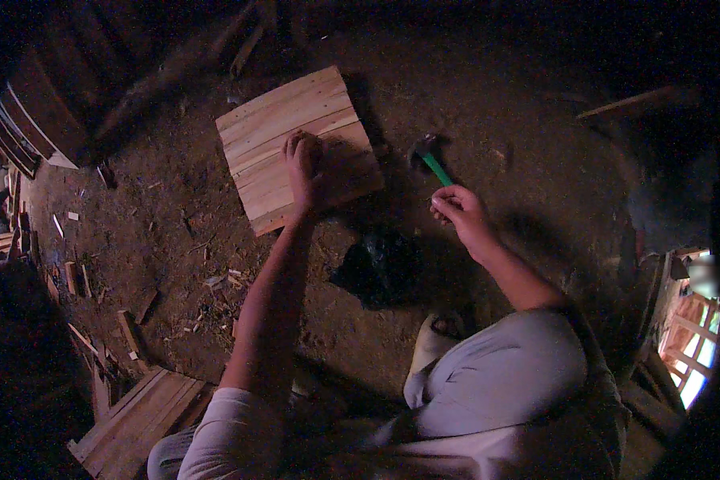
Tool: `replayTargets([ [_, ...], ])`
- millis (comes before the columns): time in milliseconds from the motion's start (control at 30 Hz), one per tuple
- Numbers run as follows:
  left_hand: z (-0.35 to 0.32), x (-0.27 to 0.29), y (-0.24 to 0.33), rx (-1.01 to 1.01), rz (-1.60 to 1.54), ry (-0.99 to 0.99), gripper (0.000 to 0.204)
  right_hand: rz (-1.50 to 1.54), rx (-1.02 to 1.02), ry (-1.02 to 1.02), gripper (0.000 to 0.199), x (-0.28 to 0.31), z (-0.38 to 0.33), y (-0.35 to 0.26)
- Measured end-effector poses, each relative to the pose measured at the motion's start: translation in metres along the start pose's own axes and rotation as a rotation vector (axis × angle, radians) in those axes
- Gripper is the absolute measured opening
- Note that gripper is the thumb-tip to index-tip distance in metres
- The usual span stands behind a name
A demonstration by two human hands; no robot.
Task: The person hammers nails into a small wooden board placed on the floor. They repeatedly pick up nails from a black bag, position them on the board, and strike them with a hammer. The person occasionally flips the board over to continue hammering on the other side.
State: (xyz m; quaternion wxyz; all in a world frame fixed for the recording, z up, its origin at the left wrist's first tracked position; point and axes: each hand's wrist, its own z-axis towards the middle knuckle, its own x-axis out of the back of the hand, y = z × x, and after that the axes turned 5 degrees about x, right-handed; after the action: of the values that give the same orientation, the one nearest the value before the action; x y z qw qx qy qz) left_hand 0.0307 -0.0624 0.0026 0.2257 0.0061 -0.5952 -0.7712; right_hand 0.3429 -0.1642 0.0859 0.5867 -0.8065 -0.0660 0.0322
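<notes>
A square panel of pale wooden boards (pixel 258 136) lies tilted on the ground ahead of me, with small dark nail marks along its edges. My left hand (pixel 302 166) rests over the panel's middle with its fingers curled in. Whatever those fingers may hold is too small or hidden to make out. To the right of the panel, my right hand (pixel 462 210) grips a hammer (pixel 435 166) by its green handle. The dark hammer head points away from me and is apart from the wood, above the dirt floor.
A black plastic bag (pixel 380 268) sits on the dirt floor between my arms. Wood scraps (pixel 128 332) and chips litter the left side. More joined boards (pixel 140 424) lie at the lower left. A loose plank (pixel 628 102) is at the far right.
</notes>
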Motion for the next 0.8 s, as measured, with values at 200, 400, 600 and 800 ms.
replayTargets([
  [200,-0.015,-0.013,0.038,-0.190,0.235,-0.082,0.026,-0.474,0.260,-0.078,0.023,-0.011,0.007,-0.001],
  [400,-0.007,-0.009,0.021,-0.257,0.332,-0.115,0.033,-1.270,0.811,-0.274,0.052,-0.056,0.046,-0.028],
  [600,-0.007,-0.018,0.021,-0.232,0.262,-0.148,0.032,-1.346,0.706,-0.333,0.053,-0.053,0.061,-0.012],
  [800,-0.015,-0.027,0.014,0.231,-0.249,-0.169,0.018,-1.295,0.700,-0.352,0.050,-0.052,0.062,-0.015],
])
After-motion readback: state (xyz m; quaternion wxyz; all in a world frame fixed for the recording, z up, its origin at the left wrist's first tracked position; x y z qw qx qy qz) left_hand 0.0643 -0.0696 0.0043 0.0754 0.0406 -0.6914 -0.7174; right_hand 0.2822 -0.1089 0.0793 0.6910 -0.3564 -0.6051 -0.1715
